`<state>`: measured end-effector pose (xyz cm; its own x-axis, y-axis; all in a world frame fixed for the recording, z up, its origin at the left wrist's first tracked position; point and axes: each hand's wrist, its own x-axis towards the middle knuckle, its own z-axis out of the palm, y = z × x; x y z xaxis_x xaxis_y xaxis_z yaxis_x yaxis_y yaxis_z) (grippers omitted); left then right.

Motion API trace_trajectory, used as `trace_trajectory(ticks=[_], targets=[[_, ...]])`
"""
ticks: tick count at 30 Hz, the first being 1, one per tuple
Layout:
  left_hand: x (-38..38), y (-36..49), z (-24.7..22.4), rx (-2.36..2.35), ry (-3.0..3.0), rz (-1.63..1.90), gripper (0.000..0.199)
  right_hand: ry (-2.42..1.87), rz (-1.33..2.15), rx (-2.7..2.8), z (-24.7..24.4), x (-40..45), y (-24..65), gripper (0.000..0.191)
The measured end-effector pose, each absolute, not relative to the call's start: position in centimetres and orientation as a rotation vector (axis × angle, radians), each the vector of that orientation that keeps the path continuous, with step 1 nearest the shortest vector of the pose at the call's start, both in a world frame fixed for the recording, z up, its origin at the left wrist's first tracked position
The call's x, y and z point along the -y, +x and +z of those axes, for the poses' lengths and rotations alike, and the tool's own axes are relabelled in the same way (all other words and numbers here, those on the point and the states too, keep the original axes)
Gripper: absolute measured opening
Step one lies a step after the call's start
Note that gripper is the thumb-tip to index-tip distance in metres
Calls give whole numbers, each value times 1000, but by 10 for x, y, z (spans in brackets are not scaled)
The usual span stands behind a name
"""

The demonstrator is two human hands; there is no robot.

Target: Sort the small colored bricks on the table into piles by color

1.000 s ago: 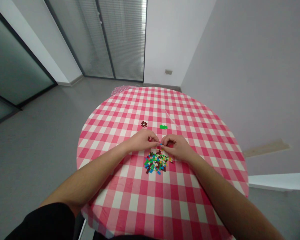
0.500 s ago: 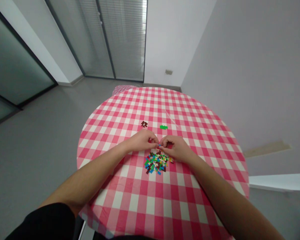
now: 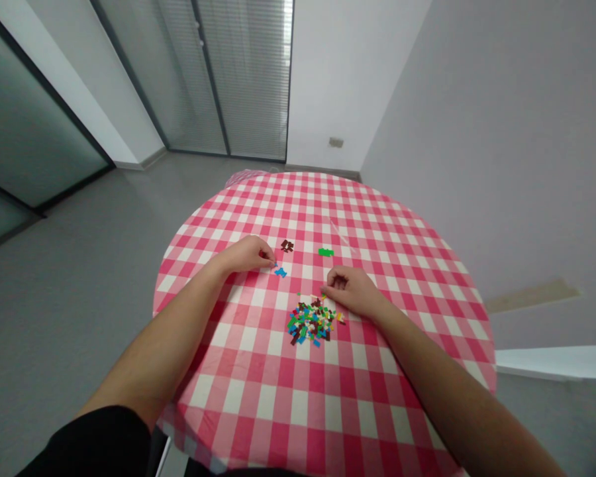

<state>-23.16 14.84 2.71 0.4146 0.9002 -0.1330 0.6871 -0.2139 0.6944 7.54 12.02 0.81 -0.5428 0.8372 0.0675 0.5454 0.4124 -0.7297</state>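
Beside a small group of blue bricks [image 3: 281,272], my left hand [image 3: 251,254] is closed in a pinch on a tiny blue brick [image 3: 275,264]. My right hand [image 3: 351,289] is at the upper right edge of a pile of small mixed toy bricks [image 3: 310,322], its fingers curled together. A yellow bit [image 3: 324,296] shows right at those fingertips; whether it is held or lies on the cloth is too small to tell. The pile has green, blue, brown, white and yellow pieces.
A cluster of brown bricks [image 3: 287,246] lies just beyond my left fingers. Green bricks [image 3: 326,252] form another group beyond my right hand. Everything rests on a round table with a red-and-white checked cloth [image 3: 298,411]. A wall [image 3: 506,132] stands to the right.
My hands were together above the pile at a small blue piece. My left hand has moved left and away, uncovering the blue group; my right hand has shifted only slightly.
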Motion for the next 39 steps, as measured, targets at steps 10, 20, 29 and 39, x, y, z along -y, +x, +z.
trace_trajectory(ticks=[10,20,29,39], targets=[[-145,-225,29,-1307,2013,338,16,-1176,942,2237,8,-120,76,16],[-145,-225,27,-1267,1995,348,16,-1182,971,2259,12,-119,74,15],[-144,-226,24,-1264,1973,327,22,-969,1140,2406,23,-114,74,15],[-140,-222,33,-1282,2024,382,22,-681,1089,2579,31,-105,67,15]])
